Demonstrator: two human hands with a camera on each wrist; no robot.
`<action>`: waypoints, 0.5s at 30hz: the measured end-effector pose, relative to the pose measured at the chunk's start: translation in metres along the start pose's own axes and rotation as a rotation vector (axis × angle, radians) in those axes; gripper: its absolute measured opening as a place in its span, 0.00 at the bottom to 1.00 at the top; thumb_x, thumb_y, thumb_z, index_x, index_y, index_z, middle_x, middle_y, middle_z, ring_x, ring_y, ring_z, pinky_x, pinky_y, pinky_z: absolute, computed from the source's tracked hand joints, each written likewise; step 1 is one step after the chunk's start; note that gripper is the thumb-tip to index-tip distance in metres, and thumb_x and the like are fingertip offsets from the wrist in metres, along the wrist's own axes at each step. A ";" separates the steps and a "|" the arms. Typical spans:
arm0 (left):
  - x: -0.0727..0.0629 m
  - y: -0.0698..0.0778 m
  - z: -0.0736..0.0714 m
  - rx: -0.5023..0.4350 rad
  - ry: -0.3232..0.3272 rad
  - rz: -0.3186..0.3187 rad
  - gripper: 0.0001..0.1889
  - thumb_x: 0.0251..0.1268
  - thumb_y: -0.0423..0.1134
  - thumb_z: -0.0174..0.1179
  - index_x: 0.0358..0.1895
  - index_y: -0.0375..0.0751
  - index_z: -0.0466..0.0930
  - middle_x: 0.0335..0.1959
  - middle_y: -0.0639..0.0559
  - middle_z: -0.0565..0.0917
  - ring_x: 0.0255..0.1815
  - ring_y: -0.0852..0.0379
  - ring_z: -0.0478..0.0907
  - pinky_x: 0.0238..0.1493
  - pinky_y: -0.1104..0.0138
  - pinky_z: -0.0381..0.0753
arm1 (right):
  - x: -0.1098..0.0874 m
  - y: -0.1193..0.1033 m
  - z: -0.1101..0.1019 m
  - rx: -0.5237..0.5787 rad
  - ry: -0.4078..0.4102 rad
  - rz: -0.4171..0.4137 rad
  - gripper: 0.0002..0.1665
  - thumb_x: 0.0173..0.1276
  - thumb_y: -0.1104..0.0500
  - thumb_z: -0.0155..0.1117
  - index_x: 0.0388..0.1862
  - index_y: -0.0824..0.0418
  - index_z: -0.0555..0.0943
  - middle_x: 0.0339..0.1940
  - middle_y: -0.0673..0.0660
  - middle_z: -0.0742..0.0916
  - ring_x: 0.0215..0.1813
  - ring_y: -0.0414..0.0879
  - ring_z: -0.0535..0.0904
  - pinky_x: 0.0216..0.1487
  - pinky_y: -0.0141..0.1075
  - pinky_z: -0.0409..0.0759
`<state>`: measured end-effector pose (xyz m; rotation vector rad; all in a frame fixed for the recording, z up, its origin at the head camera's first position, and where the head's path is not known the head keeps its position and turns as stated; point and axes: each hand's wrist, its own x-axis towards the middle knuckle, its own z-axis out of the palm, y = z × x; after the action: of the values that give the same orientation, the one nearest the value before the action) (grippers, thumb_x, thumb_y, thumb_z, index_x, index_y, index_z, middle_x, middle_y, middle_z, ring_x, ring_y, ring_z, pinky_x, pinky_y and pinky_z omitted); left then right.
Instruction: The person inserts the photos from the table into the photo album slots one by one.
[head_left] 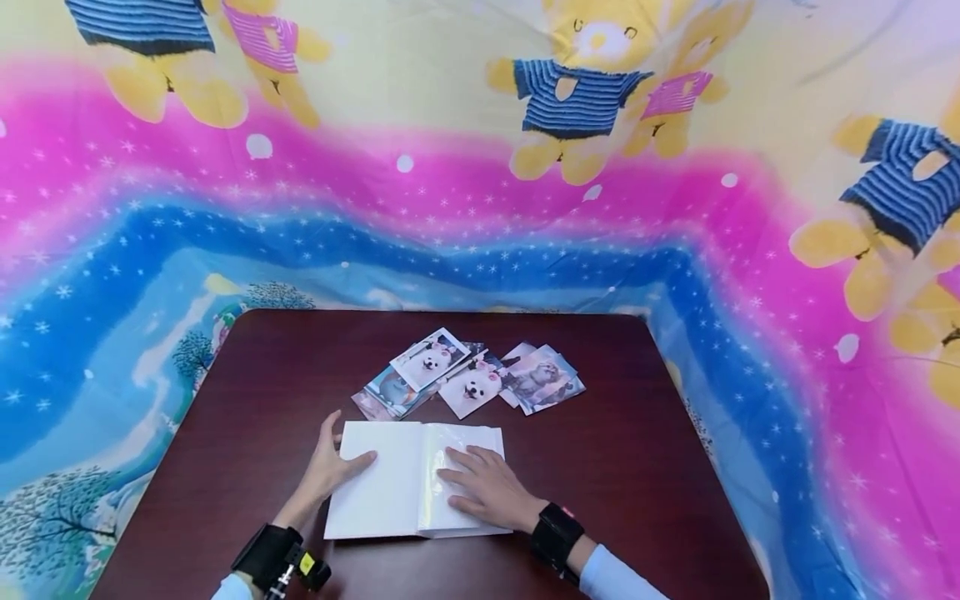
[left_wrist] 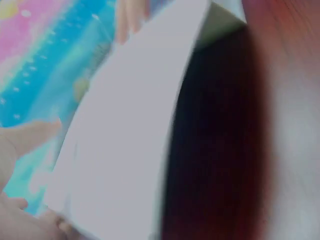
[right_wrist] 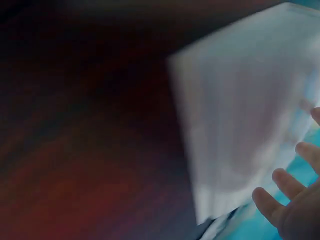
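A white photo album [head_left: 378, 492] lies spread on the dark table, a glossy clear sleeve [head_left: 437, 487] on its right side. My left hand [head_left: 335, 462] is at the album's left edge, thumb reaching over the plain white page and the other fingers beside the edge. On the right page rests my right hand [head_left: 491, 493], fingers spread and nearly straight. The left wrist view has the white page [left_wrist: 125, 120] slanting across it, with the thumb apart from the curled fingers. In the blurred right wrist view, fingertips overlap the album's page edge [right_wrist: 240, 125].
Beyond the album lie overlapping photo cards: a white dog picture [head_left: 431, 360], another dog picture [head_left: 474, 387] and an animal picture [head_left: 540, 379] at right. The reddish-brown table [head_left: 615, 467] is surrounded by a cartoon bear-print cloth [head_left: 450, 192] hanging behind and at both sides.
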<state>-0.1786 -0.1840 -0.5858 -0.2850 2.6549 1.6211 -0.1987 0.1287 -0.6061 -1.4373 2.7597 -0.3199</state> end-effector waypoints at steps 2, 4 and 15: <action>-0.002 -0.009 0.005 0.077 -0.015 -0.019 0.58 0.50 0.44 0.77 0.77 0.32 0.43 0.60 0.21 0.65 0.57 0.29 0.70 0.54 0.41 0.73 | -0.007 0.004 0.004 0.008 0.008 0.006 0.30 0.77 0.40 0.50 0.74 0.46 0.69 0.77 0.55 0.66 0.74 0.58 0.62 0.71 0.53 0.61; -0.004 -0.017 0.010 0.163 -0.024 -0.019 0.60 0.48 0.49 0.78 0.77 0.34 0.44 0.62 0.21 0.61 0.61 0.28 0.64 0.56 0.39 0.69 | -0.011 0.005 0.006 0.040 0.015 0.004 0.31 0.78 0.41 0.49 0.75 0.47 0.68 0.77 0.57 0.66 0.74 0.60 0.61 0.71 0.54 0.61; -0.018 -0.026 0.028 0.336 0.055 0.031 0.45 0.55 0.50 0.72 0.71 0.30 0.62 0.68 0.25 0.60 0.64 0.26 0.55 0.55 0.33 0.57 | -0.010 0.001 0.004 0.071 -0.006 0.023 0.31 0.78 0.43 0.50 0.76 0.49 0.66 0.78 0.57 0.65 0.75 0.60 0.60 0.72 0.55 0.59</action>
<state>-0.1586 -0.1686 -0.6198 -0.2818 2.9223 1.1581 -0.1931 0.1364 -0.6109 -1.3876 2.7284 -0.4084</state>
